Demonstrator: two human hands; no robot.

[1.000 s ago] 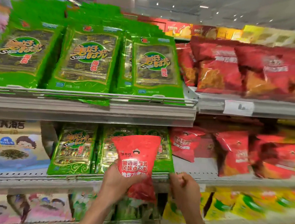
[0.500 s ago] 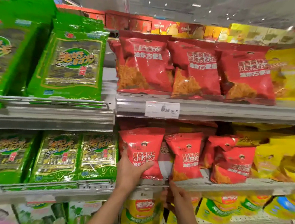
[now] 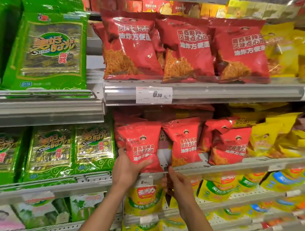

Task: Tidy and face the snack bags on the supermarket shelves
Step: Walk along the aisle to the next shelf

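Note:
My left hand [image 3: 127, 170] grips a small red snack bag [image 3: 141, 145] by its lower edge, thumb across the front, and holds it upright at the left end of the red row on the middle shelf [image 3: 235, 166]. Beside it stands another small red bag [image 3: 184, 142], and two more red bags [image 3: 228, 144] lean further right. My right hand [image 3: 178, 182] is at the shelf's front edge just below the gap between the first two bags; its fingertips are hidden, so I cannot tell whether it holds anything.
Large red bags [image 3: 183, 48] fill the upper shelf above a price tag [image 3: 153, 95]. Green seaweed packs [image 3: 51, 45] stand on the left shelves. Yellow bags [image 3: 278, 137] sit to the right, and yellow-green bags [image 3: 145, 197] on the shelf below.
I have carried the small red bag from in front of the green seaweed packs rightwards to the red row. My view has swung right with it. The right hand stays at the shelf edge.

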